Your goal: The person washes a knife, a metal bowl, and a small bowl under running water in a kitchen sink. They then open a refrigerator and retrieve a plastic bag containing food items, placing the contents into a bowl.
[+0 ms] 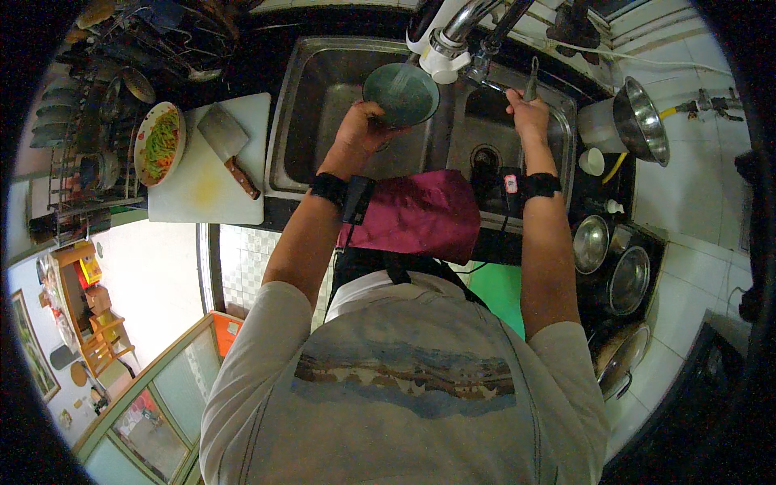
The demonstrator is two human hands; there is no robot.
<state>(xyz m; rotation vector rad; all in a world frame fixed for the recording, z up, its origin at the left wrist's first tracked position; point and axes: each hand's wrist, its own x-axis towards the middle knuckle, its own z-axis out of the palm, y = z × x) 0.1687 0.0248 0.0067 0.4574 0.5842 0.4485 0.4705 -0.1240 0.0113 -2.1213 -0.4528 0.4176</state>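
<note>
My left hand (362,134) grips a grey-green bowl (397,100) by its near side and holds it over the left basin of the stainless steel double sink (339,115). A pale streak inside the bowl looks like running water beneath the white faucet fitting (445,60). My right hand (528,115) is above the right basin, closed around a slim grey utensil (532,85) whose looped end points away from me; its other end is hidden. The finger and thumb are at the tip of a chrome faucet lever (494,86); contact is hard to tell.
On the left, a white cutting board (209,194) bears a cleaver (224,133) and a plate of shredded vegetables (160,142). A dish rack (66,139) stands farther left. Right of the sink are a steel bowl (642,121), a small cup (591,162) and lidded pots (627,279).
</note>
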